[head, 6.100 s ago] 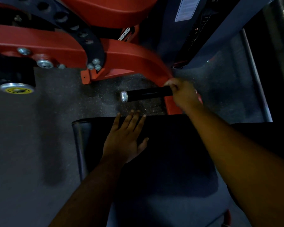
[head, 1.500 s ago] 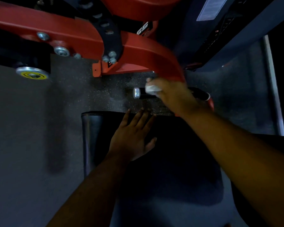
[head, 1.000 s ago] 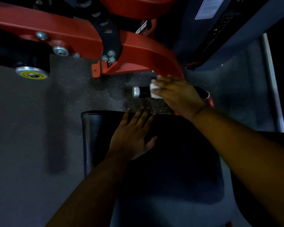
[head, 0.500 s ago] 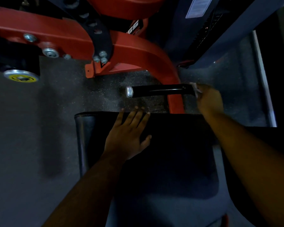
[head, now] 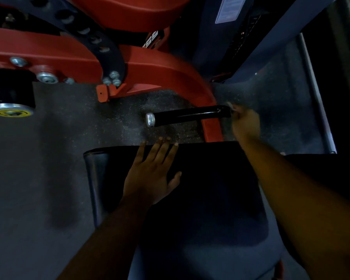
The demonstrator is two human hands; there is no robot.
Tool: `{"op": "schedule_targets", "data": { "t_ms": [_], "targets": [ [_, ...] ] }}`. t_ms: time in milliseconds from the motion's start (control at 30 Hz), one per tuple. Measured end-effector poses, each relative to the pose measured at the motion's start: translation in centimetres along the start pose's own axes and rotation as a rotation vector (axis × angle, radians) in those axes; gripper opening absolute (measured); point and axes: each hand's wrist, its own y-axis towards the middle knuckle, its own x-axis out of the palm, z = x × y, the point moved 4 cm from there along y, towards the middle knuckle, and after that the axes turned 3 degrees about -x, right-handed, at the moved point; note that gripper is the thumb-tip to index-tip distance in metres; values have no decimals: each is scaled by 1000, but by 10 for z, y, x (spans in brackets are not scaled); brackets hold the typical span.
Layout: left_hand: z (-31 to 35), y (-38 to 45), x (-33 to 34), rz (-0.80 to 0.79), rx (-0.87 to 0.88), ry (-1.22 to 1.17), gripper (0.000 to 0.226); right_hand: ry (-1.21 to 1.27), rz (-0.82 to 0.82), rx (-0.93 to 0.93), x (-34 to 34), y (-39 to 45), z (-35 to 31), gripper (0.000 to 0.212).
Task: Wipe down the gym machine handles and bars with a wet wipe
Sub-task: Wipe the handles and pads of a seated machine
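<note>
L hand point(head: 150, 174) lies flat w/ fingers spread on the black seat pad point(head: 210, 178), fingertips at the pad's far edge. R hand point(head: 246, 124) is at the right end of the black handle point(head: 190, 116), fingers curled round a small white wipe point(head: 230, 107) and pressing it on the bar. Only a bit of the wipe shows, and it's blurry.

The floor point(head: 59, 158) is dark grey rubber w/ tiny specks. The room is dim.

The handle sticks out to the left from a curved red arm point(head: 180, 77) of the machine and ends in a shiny silver cap point(head: 150, 119). The red arm crosses behind the handle, near the R hand. A black plate w/ holes point(head: 101, 47) and silver bolts point(head: 111, 78) sit on the red frame. Far left is a round silver disc w/ a yellow ring point(head: 10, 112). Top right is a dark blue-grey post point(head: 210, 37) w/ a pale label point(head: 228, 9).

The handle is just past the L hand's fingertips, not touching them.
</note>
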Motion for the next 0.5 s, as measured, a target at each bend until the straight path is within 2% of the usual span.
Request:
{"op": "schedule_targets", "data": {
  "t_ms": [67, 100, 267, 400, 500],
  "targets": [
    [0, 0, -1, 10, 0, -9, 76, 59, -11, 251, 3, 12, 30, 30],
    [0, -1, -1, 9, 2, -12, 76, 78, -17, 317, 7, 15, 40, 32],
    [1, 0, -2, 1, 6, 3, 77, 164, 45, 413, 22, 8, 27, 29],
    [0, 0, -1, -17, 2, 5, 77, 273, 167, 280, 30, -13, -2, 34],
    [0, 1, -1, -36, 1, 5, 78, 275, 111, -53, 36, -35, -40, 41]
  ]
}}
